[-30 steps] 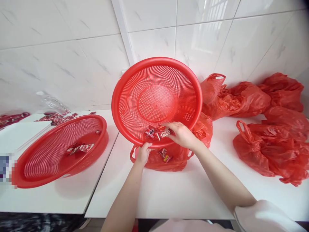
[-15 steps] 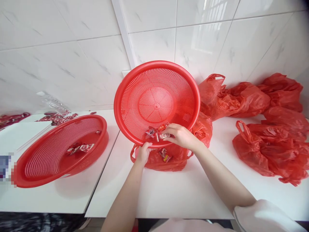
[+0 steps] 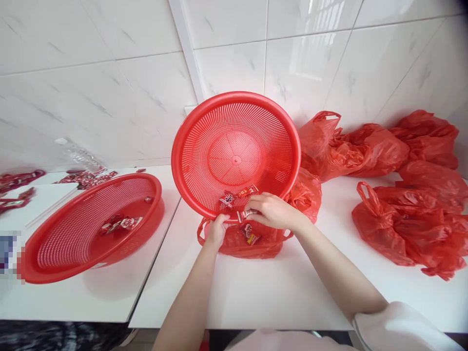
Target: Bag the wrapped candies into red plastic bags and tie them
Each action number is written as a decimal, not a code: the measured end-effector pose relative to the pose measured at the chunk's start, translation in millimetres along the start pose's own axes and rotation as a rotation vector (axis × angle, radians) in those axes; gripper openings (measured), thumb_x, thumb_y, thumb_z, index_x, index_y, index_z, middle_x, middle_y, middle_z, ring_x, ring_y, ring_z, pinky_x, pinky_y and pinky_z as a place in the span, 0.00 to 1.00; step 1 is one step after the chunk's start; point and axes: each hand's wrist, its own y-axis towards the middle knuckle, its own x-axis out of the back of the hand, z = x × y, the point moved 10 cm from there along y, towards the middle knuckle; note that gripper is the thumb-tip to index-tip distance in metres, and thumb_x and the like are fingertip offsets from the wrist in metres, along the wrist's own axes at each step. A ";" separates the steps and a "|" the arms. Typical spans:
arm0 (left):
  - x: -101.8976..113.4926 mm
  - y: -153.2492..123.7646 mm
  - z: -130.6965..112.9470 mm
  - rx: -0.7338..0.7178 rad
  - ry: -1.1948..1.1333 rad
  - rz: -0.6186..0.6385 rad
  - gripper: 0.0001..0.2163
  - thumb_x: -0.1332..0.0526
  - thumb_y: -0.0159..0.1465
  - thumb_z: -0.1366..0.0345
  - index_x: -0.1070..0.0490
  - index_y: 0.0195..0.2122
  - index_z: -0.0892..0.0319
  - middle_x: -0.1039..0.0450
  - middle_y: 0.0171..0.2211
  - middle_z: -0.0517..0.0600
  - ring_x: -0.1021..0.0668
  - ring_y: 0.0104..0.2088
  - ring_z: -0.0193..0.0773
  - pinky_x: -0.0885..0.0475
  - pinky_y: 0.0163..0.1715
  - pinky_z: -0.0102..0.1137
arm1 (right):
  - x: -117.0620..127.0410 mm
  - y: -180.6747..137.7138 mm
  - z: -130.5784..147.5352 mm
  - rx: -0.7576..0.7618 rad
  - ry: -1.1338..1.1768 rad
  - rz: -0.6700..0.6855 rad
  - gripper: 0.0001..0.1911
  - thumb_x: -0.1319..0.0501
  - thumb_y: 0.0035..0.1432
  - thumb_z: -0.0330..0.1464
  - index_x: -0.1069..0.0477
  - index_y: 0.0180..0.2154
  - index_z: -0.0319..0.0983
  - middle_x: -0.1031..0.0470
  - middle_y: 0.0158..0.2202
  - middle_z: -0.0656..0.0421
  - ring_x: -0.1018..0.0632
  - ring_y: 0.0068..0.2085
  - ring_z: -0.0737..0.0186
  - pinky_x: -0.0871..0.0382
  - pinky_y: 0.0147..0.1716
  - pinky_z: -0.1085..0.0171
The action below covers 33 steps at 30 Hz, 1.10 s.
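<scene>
A red perforated plastic basket (image 3: 237, 105) is tilted toward me over the white table. My left hand (image 3: 218, 230) is closed on its lower rim, thumb over the edge. Between the fingers of my right hand (image 3: 268, 209) is a small wrapped snack packet (image 3: 245, 214), held at that rim. Behind it, a few more snack packets (image 3: 227, 200) lie in the low side of the basket. Directly under the rim sits an open red plastic bag (image 3: 268, 246); another packet (image 3: 250, 235) shows at its mouth.
To the left, a second red basket (image 3: 149, 226) with several packets stands across the gap between tables. Behind it are a clear plastic bottle (image 3: 82, 156) and loose packets (image 3: 87, 180). Filled red bags (image 3: 409, 219) stand on the right, against the tiled wall (image 3: 234, 68).
My right hand has drawn the packet down and toward me, from inside the basket to its rim. The basket has shifted slightly left. My left hand keeps its grip.
</scene>
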 end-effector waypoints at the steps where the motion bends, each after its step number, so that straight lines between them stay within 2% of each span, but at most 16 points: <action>1: -0.2 0.2 0.2 0.001 0.006 0.006 0.08 0.36 0.43 0.68 0.26 0.27 0.58 0.24 0.25 0.47 0.20 0.37 0.48 0.26 0.38 0.37 | -4.5 -0.4 -1.8 -0.011 0.014 0.035 0.09 0.43 0.63 0.35 0.25 0.40 0.40 0.26 0.36 0.57 0.26 0.35 0.62 0.36 0.37 0.62; 5: -0.8 0.2 0.2 -0.007 0.028 0.029 0.08 0.37 0.45 0.67 0.25 0.29 0.59 0.22 0.28 0.49 0.20 0.40 0.50 0.26 0.38 0.38 | -12.4 -1.3 -12.1 -0.090 0.017 0.086 0.14 0.41 0.61 0.42 0.23 0.38 0.40 0.26 0.34 0.56 0.26 0.33 0.62 0.37 0.31 0.64; 7: -1.4 -1.2 0.5 -0.020 0.046 0.031 0.07 0.36 0.46 0.67 0.25 0.28 0.58 0.22 0.29 0.49 0.21 0.41 0.51 0.26 0.39 0.38 | -8.1 -0.4 -15.6 -0.127 0.005 0.036 0.16 0.44 0.64 0.42 0.24 0.38 0.39 0.26 0.35 0.55 0.25 0.35 0.60 0.35 0.34 0.63; 9: -4.9 -3.9 3.3 -0.022 0.055 0.048 0.06 0.35 0.47 0.68 0.25 0.28 0.57 0.21 0.32 0.49 0.21 0.43 0.51 0.26 0.40 0.38 | -3.6 0.9 -16.5 -0.152 0.023 -0.036 0.16 0.46 0.65 0.41 0.25 0.44 0.38 0.25 0.42 0.52 0.24 0.42 0.58 0.32 0.41 0.60; 12: -15.4 -9.7 12.8 0.000 0.034 0.113 0.11 0.35 0.47 0.69 0.24 0.33 0.56 0.21 0.37 0.48 0.22 0.45 0.50 0.26 0.41 0.38 | -5.6 2.2 -19.5 -0.212 0.077 -0.113 0.26 0.45 0.64 0.42 0.38 0.59 0.38 0.33 0.57 0.47 0.29 0.55 0.53 0.34 0.51 0.56; 14: -21.2 -13.6 20.5 0.027 0.023 0.151 0.14 0.35 0.47 0.69 0.23 0.37 0.55 0.21 0.38 0.48 0.22 0.45 0.50 0.26 0.41 0.38 | -16.5 3.8 -22.8 -0.257 0.086 -0.095 0.34 0.43 0.62 0.44 0.46 0.64 0.36 0.35 0.59 0.44 0.29 0.56 0.51 0.34 0.51 0.55; 15: -22.5 -15.1 23.7 0.039 0.024 0.156 0.15 0.35 0.47 0.69 0.23 0.38 0.54 0.21 0.38 0.48 0.22 0.45 0.50 0.26 0.41 0.39 | -22.6 4.7 -25.1 -0.280 0.084 -0.079 0.34 0.43 0.62 0.43 0.47 0.64 0.36 0.33 0.57 0.43 0.28 0.55 0.50 0.33 0.50 0.55; 18: -24.8 -17.9 29.3 0.076 0.041 0.155 0.15 0.36 0.47 0.69 0.23 0.38 0.53 0.21 0.37 0.49 0.22 0.45 0.51 0.25 0.40 0.40 | -28.3 4.4 -40.6 -0.394 0.177 -0.133 0.25 0.45 0.64 0.39 0.40 0.60 0.36 0.24 0.46 0.47 0.22 0.45 0.52 0.30 0.44 0.56; 21: -30.8 -19.3 26.6 0.096 0.025 0.177 0.14 0.36 0.46 0.68 0.23 0.36 0.56 0.21 0.36 0.51 0.22 0.45 0.53 0.25 0.40 0.41 | -27.3 -1.8 -63.5 -0.530 0.607 -0.278 0.18 0.43 0.62 0.41 0.32 0.47 0.36 0.22 0.35 0.54 0.20 0.36 0.57 0.27 0.39 0.59; 23: -32.2 -19.0 21.7 0.093 0.011 0.169 0.14 0.36 0.45 0.68 0.23 0.36 0.58 0.21 0.35 0.52 0.22 0.44 0.53 0.26 0.40 0.41 | -28.7 -3.2 -69.6 -0.539 0.918 -0.320 0.17 0.39 0.57 0.44 0.30 0.40 0.37 0.22 0.32 0.56 0.21 0.35 0.59 0.26 0.37 0.60; 25: -30.1 -17.6 16.5 0.079 0.008 0.146 0.15 0.36 0.45 0.67 0.24 0.36 0.59 0.21 0.35 0.52 0.21 0.44 0.52 0.26 0.40 0.40 | -26.9 -2.8 -68.7 -0.501 1.096 -0.320 0.17 0.36 0.54 0.45 0.29 0.35 0.37 0.23 0.31 0.58 0.21 0.35 0.61 0.26 0.39 0.61; 28: -26.2 -14.4 11.7 0.058 0.002 0.138 0.14 0.37 0.46 0.67 0.24 0.35 0.60 0.21 0.34 0.52 0.21 0.43 0.51 0.26 0.40 0.40 | -23.7 -3.3 -64.3 -0.459 1.174 -0.287 0.18 0.36 0.54 0.46 0.28 0.32 0.36 0.24 0.30 0.58 0.22 0.34 0.63 0.26 0.39 0.61; 33: -19.7 -9.8 9.7 0.041 -0.006 0.119 0.11 0.37 0.46 0.67 0.24 0.32 0.59 0.22 0.31 0.51 0.21 0.42 0.51 0.26 0.39 0.40 | -23.0 -3.9 -59.4 -0.445 1.181 -0.243 0.17 0.33 0.52 0.42 0.28 0.35 0.35 0.24 0.30 0.60 0.23 0.34 0.64 0.27 0.38 0.62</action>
